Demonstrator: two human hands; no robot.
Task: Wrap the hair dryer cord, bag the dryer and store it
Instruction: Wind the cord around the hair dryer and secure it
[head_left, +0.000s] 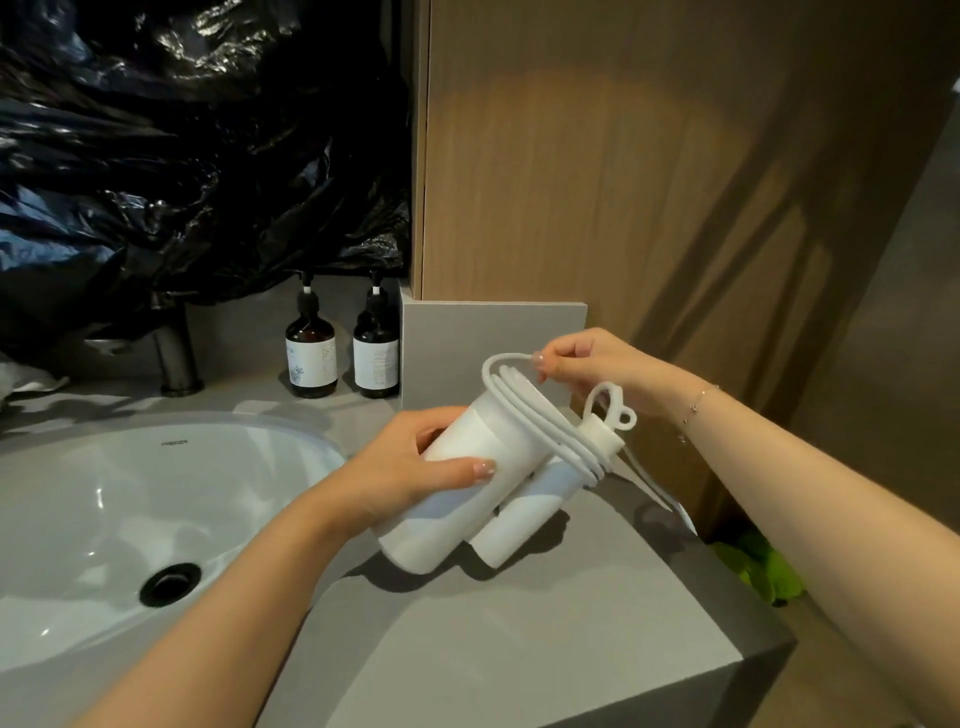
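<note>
So my left hand (400, 467) has its fingers and thumb curled round the barrel of the white hair dryer (467, 478), holding it tilted just above the grey counter (519, 649), nozzle end pointing down toward me. The folded handle sits right beside that grip, on the side away from the sink (130, 519). My right hand (587, 364) is up past the far end of the barrel, pinching the white cord (524, 410) between thumb and fingertips. From that pinch the cord runs in several loops round the barrel and handle end, and a loose bit trails off below my right wrist over the counter edge. Two brown pump bottles (343, 353) stand well beyond my left hand, by the tap (174, 343), with crinkly black plastic (182, 156) behind.
</note>
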